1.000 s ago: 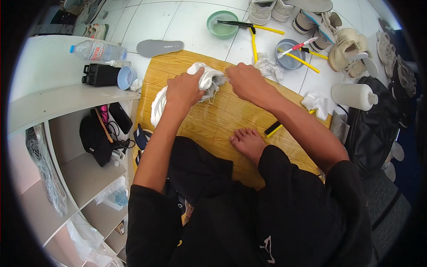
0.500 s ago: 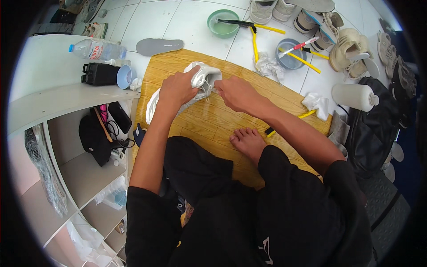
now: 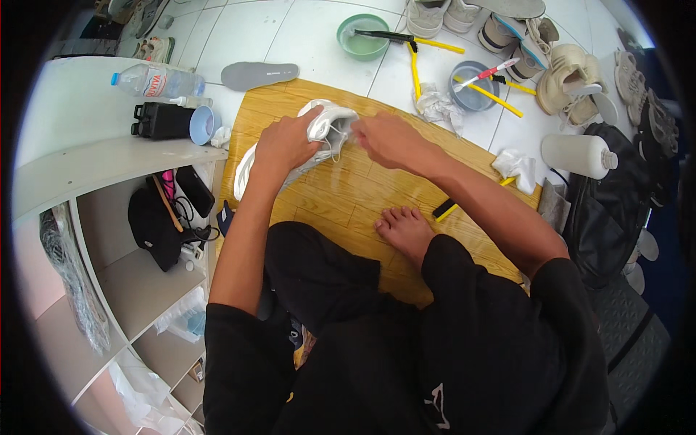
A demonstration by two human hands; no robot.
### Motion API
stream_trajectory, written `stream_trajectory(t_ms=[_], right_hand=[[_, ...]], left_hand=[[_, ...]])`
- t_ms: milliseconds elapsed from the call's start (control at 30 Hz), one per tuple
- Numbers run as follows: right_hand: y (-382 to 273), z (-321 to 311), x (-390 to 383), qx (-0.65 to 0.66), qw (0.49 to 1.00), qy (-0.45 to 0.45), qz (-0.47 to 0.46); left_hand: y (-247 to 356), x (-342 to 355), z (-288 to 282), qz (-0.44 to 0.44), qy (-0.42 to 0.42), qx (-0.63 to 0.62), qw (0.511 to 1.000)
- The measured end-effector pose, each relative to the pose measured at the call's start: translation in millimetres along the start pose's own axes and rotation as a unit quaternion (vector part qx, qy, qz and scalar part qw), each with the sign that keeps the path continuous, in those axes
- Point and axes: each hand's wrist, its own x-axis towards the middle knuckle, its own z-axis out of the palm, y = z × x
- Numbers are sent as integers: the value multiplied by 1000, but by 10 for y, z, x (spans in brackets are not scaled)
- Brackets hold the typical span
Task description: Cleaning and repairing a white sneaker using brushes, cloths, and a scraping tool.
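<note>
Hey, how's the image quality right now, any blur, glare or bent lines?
Head view: right hand partly blurred, left hand sharper; head view: soft, pale glare on the mat; head view: the shelf edges bow, and the corners go black.

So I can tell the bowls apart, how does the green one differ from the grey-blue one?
The green bowl has a black brush across its rim; the grey-blue bowl has a red-and-white brush and a yellow-handled brush. The green bowl sits farther left than the grey-blue bowl. Both are round and stand on white tiles.
</note>
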Motion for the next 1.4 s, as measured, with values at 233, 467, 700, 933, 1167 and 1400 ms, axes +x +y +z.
stream_trajectory(t_ms=[233, 467, 700, 933, 1167, 1400], right_hand=[[230, -705, -484, -63, 991, 20, 120], [1162, -1062, -1177, -179, 942, 85, 272], [1156, -968, -1151, -224, 920, 76, 311], [322, -741, -930, -54, 980, 149, 117], [-33, -77, -267, 26, 996, 82, -21], [29, -177, 58, -70, 993, 17, -92]], left_hand=[[-244, -101, 218, 4, 30, -36, 999], [-253, -262, 465, 21, 111, -86, 990], [-231, -345, 525, -3, 107, -20, 994], [-57, -210, 327, 0, 64, 3, 998], [-121, -237, 357, 6, 77, -8, 997], [-131, -214, 368, 24, 80, 4, 997]])
